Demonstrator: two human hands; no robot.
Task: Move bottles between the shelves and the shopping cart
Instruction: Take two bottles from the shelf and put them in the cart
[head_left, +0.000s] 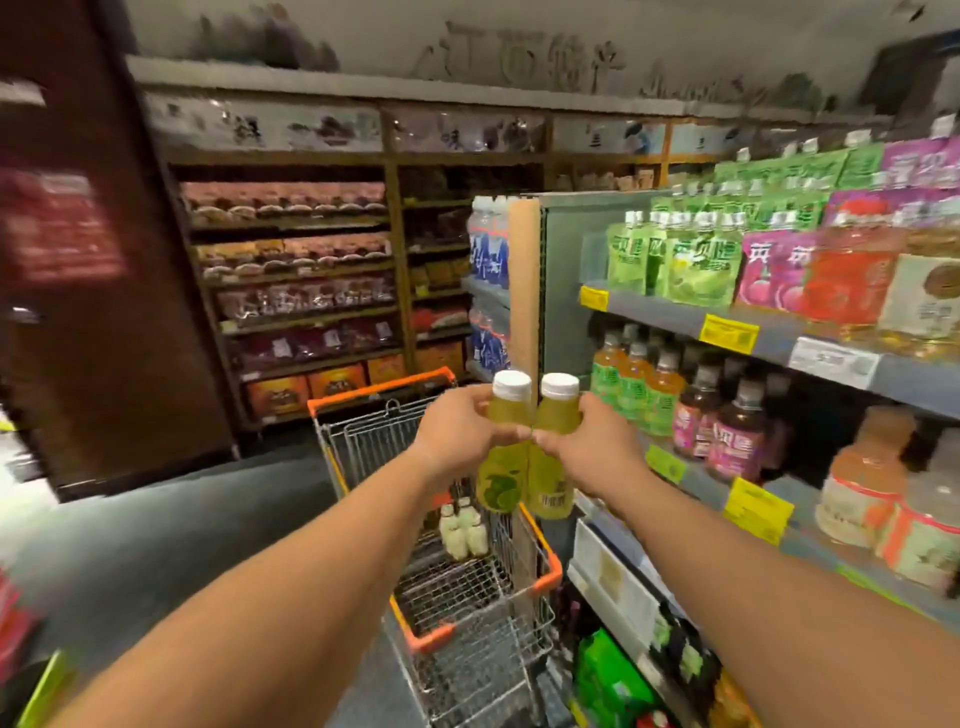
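Note:
My left hand (457, 434) grips a yellow-green bottle (500, 467) with a white cap, held upright. My right hand (587, 441) grips a second yellow-green bottle (551, 488) of the same kind, touching the first. Both bottles hang above the far right part of the wire shopping cart (447, 587) with its orange rim. Inside the cart stand several small pale bottles (462, 530). The drink shelves (769, 332) rise just to the right of my right hand.
The shelves on the right carry green and pink pouches (691, 265), brown and orange bottles (717, 415) and yellow price tags. Blue-labelled water bottles (488, 254) stand behind a wooden post. Snack shelves (301, 291) line the back wall. Grey floor lies left of the cart.

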